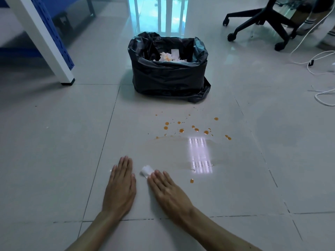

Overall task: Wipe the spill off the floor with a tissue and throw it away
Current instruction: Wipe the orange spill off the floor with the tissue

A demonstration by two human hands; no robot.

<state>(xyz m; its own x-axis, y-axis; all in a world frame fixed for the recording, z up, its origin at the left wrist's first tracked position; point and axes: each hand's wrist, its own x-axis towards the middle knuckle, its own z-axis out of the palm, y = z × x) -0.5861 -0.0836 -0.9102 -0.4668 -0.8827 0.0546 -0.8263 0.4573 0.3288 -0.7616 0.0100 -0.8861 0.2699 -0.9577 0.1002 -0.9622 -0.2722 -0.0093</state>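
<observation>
Orange drops of the spill [181, 130] are scattered over the pale floor tiles in front of me, with one lone drop [191, 180] nearer. Below the drops lies a smeared wet patch [172, 151]. A small crumpled white tissue [146, 170] lies on the floor under the fingertips of my right hand [167, 191], which presses flat on it. My left hand [120, 185] rests flat on the tile just left of the tissue, fingers together, holding nothing. A bin lined with a black bag [168, 77] stands beyond the spill, with used tissues inside.
A white table leg [59, 69] with a blue perforated panel stands at the far left. A black wheeled office chair [262, 24] is at the far right, with white cables [319, 69] on the floor. Someone's socked foot shows behind the chair.
</observation>
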